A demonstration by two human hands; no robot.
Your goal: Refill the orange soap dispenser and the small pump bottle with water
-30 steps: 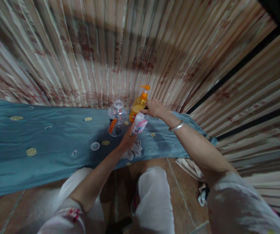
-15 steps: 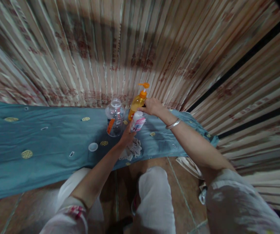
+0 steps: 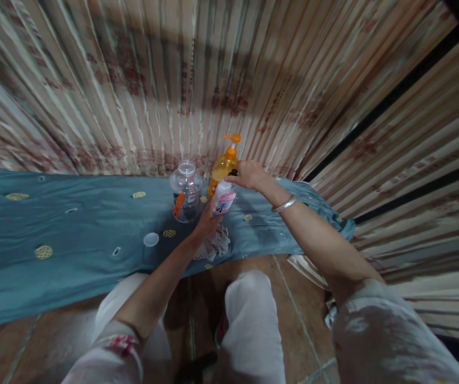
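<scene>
My left hand (image 3: 207, 221) is wrapped round a white bottle (image 3: 224, 198) with a pink label, which leans a little to the right. At the bottle's top end, my right hand (image 3: 250, 175) is closed, its fingers bent at a small black cap (image 3: 233, 172). Whether the cap is still seated on the neck I cannot tell. Just behind the white bottle stands a pump bottle (image 3: 222, 168) of yellow liquid with an orange pump head. To the left is a clear wide plastic jar (image 3: 185, 192), upright and uncapped, with an orange label strip.
A white round lid (image 3: 151, 239) lies flat on the teal patterned cloth (image 3: 89, 229). A crumpled pale rag (image 3: 218, 244) sits below my left hand near the cloth's front edge. Pleated curtains (image 3: 145, 96) hang behind. My knees and the tiled floor (image 3: 305, 304) are in front.
The black cap shows more clearly at my right fingers now. Both hands stay on the white bottle; the whole view has shifted slightly.
</scene>
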